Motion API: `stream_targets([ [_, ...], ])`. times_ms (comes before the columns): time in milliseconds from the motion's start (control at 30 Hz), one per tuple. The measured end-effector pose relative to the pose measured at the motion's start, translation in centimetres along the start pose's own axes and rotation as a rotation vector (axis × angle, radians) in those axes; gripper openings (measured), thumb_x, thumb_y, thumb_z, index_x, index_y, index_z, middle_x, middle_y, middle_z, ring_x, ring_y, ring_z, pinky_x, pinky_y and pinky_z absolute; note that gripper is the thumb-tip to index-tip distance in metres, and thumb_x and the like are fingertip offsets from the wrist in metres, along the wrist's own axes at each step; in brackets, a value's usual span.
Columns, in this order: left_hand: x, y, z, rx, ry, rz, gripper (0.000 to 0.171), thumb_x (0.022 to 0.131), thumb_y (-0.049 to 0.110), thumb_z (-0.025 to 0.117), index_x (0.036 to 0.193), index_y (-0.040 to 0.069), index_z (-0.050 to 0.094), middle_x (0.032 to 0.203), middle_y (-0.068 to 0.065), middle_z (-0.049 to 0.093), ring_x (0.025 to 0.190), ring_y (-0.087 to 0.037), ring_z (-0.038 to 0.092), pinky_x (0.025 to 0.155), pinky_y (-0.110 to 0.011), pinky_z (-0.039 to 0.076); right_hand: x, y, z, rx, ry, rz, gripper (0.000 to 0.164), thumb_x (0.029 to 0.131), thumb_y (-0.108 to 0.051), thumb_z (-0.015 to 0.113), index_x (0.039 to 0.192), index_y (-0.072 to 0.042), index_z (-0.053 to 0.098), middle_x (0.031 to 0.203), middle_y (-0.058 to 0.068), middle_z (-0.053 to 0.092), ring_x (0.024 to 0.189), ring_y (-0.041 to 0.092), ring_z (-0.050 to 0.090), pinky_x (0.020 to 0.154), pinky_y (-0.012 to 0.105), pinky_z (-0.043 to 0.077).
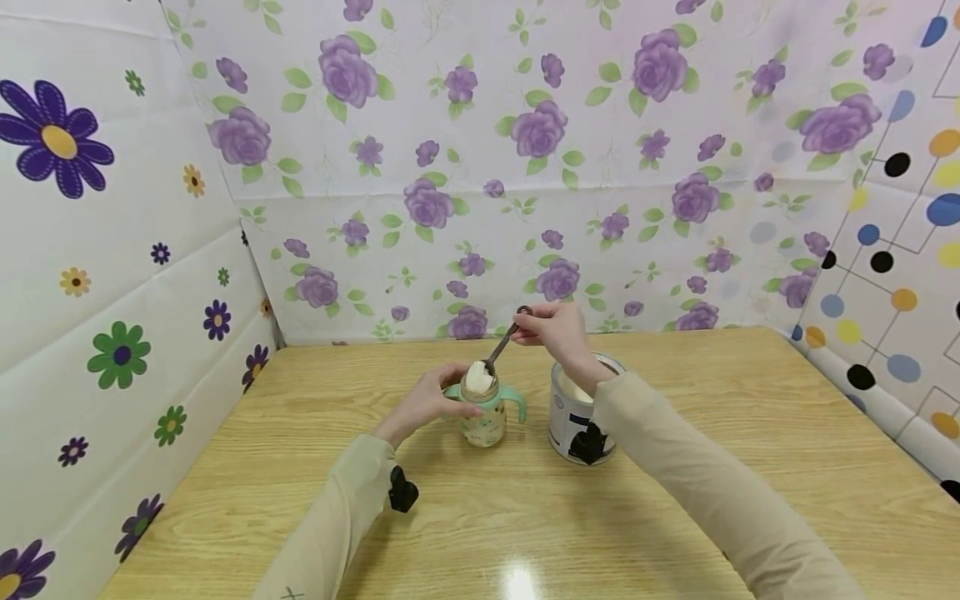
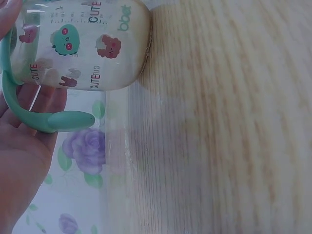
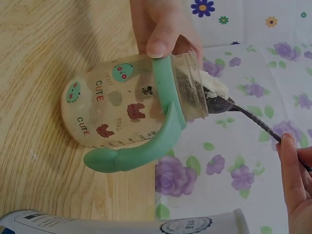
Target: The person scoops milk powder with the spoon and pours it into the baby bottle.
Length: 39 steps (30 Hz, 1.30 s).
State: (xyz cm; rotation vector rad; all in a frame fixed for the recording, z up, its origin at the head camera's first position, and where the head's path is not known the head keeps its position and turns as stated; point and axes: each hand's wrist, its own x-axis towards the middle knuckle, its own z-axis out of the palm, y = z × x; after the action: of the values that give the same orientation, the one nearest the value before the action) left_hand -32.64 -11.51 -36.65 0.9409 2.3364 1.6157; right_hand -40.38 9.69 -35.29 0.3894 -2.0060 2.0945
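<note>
A clear baby bottle (image 1: 483,427) with a green two-handled collar stands uncapped on the table. My left hand (image 1: 432,397) grips it around the collar, thumb in front. Between thumb and fingers my right hand (image 1: 553,335) pinches the handle of a dark metal spoon (image 3: 253,118). Pale powder (image 3: 214,84) is heaped on the spoon's bowl, which rests at the bottle's mouth. Below my right wrist stands an open tin (image 1: 564,417) with pale powder inside; the wrist partly covers its top. In the left wrist view the bottle's printed side (image 2: 83,44) shows.
The wooden table (image 1: 300,433) reaches back to a flowered sheet (image 1: 540,200). Patterned sheets also hang at the left and right sides. A black wrist device (image 1: 402,490) sits on the left sleeve, another (image 1: 588,444) by the right one, in front of the tin.
</note>
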Motion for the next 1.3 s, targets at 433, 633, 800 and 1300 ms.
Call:
stream_targets([
  [433,0.1,-0.3,0.1,0.026,0.001,0.005,0.051,0.057,0.016,0.062,0.103,0.012,0.04,0.096,-0.001,0.043,0.089,-0.016,0.036,0.07,-0.033,0.029,-4.1,-5.4,1.5,-0.064,-0.159,0.095,0.025,0.064,-0.016,0.055,0.082,0.001,0.055,0.069,0.014,0.053,0.061,0.024,0.05,0.053,0.026,0.04],
  [633,0.0,-0.2,0.0,0.025,0.004,0.001,0.051,0.057,0.016,0.062,0.103,0.012,0.039,0.096,-0.002,0.043,0.089,-0.016,0.036,0.069,-0.031,0.03,-4.1,-5.2,1.0,0.003,-0.245,0.124,0.023,0.064,-0.013,0.054,0.081,0.003,0.054,0.07,0.017,0.053,0.063,0.026,0.05,0.056,0.029,0.039],
  [800,0.1,-0.3,0.0,0.021,0.005,-0.004,0.051,0.057,0.016,0.062,0.103,0.013,0.039,0.096,-0.001,0.043,0.089,-0.014,0.036,0.069,-0.031,0.03,-4.8,-6.7,0.8,0.059,-0.319,0.155,0.021,0.065,-0.004,0.053,0.082,0.008,0.052,0.072,0.021,0.051,0.066,0.03,0.048,0.059,0.035,0.037],
  [1300,0.4,-1.0,0.0,0.027,-0.004,-0.012,0.051,0.056,0.02,0.063,0.101,0.021,0.041,0.095,0.003,0.044,0.087,-0.011,0.037,0.069,-0.03,0.03,-5.4,-7.4,-0.2,0.099,-0.511,0.0,0.018,0.067,0.007,0.046,0.085,0.011,0.05,0.079,0.026,0.047,0.071,0.034,0.044,0.059,0.039,0.035],
])
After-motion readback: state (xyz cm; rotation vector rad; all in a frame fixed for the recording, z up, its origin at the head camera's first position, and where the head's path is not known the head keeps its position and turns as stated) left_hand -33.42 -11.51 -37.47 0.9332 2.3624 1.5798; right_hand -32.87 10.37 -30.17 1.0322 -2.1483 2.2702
